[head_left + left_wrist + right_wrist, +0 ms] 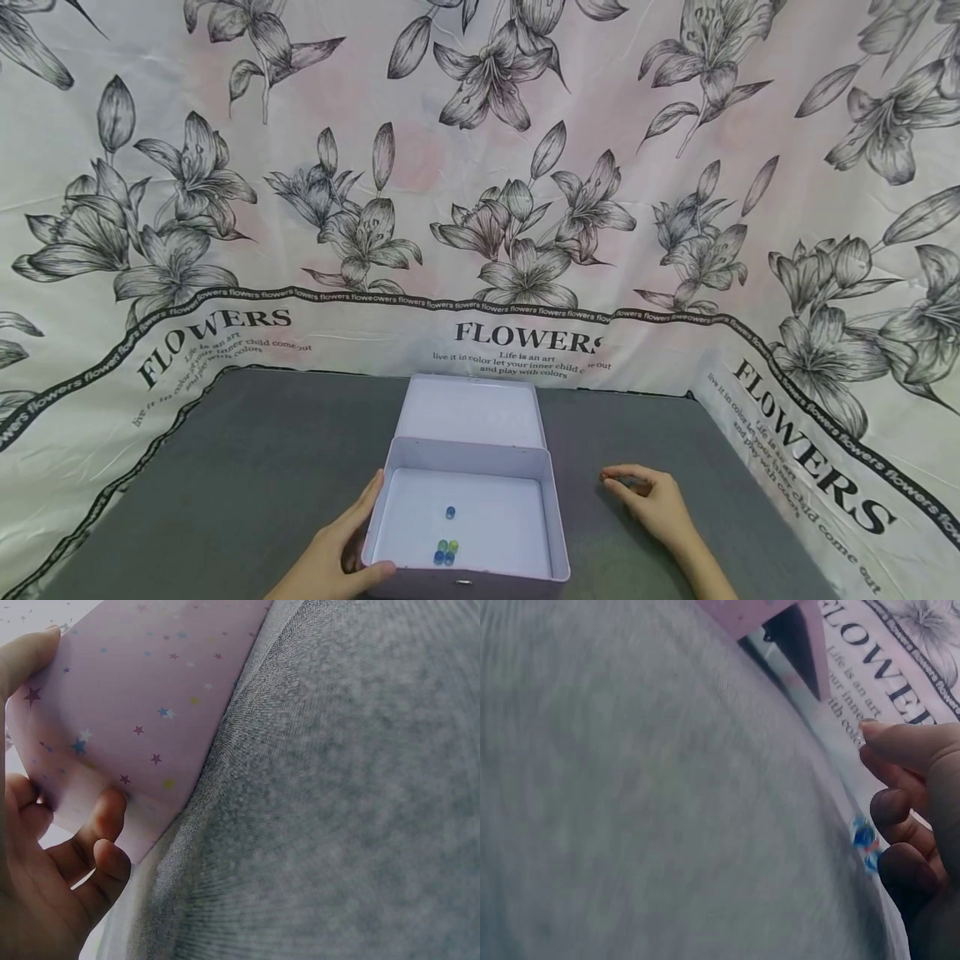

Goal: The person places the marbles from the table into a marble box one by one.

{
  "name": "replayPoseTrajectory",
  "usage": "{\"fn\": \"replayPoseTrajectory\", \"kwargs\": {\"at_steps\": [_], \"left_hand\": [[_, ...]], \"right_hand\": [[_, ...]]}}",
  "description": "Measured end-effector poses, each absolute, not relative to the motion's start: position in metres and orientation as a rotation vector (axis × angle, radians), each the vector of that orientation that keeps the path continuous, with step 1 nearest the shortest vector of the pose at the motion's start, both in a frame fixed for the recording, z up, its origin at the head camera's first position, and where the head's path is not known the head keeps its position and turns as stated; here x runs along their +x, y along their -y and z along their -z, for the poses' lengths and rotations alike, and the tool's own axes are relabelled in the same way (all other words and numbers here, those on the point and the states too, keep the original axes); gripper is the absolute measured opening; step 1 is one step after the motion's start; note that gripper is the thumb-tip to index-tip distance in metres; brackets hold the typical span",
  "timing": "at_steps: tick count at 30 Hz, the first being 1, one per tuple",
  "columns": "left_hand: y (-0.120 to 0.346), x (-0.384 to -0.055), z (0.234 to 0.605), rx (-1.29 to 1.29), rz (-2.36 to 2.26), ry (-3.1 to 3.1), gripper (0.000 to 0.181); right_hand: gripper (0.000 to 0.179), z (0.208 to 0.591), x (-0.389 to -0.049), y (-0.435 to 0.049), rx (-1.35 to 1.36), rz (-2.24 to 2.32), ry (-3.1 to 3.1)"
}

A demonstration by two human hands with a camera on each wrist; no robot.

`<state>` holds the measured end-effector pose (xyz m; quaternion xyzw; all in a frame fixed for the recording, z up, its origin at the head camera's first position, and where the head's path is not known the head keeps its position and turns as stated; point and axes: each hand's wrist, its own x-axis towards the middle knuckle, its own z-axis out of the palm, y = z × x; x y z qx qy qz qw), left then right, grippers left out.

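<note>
A pale lilac box (465,458) stands with its lid (471,412) folded back. Several small blue and green-yellow glass marbles (443,552) lie inside near the front, with one blue marble (450,512) a little farther back. My left hand (337,537) grips the box's left front corner, thumb over the front rim and fingers along the side wall; stars decorate the outside. To the right of the box, my right hand (647,498) hovers low over the cloth with bent fingers. Blue marbles (865,834) show beside its fingers. I cannot tell whether its fingertips pinch anything.
A dark grey cloth (247,467) covers the table under the box. White fabric with printed lilies and lettering (525,337) hangs behind the table and along both sides.
</note>
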<state>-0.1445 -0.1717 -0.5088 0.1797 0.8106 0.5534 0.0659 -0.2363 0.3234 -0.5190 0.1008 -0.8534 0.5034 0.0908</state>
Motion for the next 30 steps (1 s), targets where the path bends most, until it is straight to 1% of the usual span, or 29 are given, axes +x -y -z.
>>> {"fn": "replayPoseTrajectory", "kwargs": {"at_steps": [6, 16, 30], "left_hand": [[0.171, -0.143, 0.507, 0.518, -1.669, -2.444, 0.103], [0.171, -0.143, 0.509, 0.513, -1.700, -2.451, 0.102], [0.173, -0.143, 0.509, 0.634, -1.699, -2.471, 0.102]], "right_hand": [[0.029, 0.500, -0.239, -0.315, 0.229, -1.651, 2.473], [0.037, 0.466, -0.253, -0.293, 0.220, -1.682, 2.444], [0.033, 0.443, -0.278, -0.247, 0.321, -1.682, 2.408]]}}
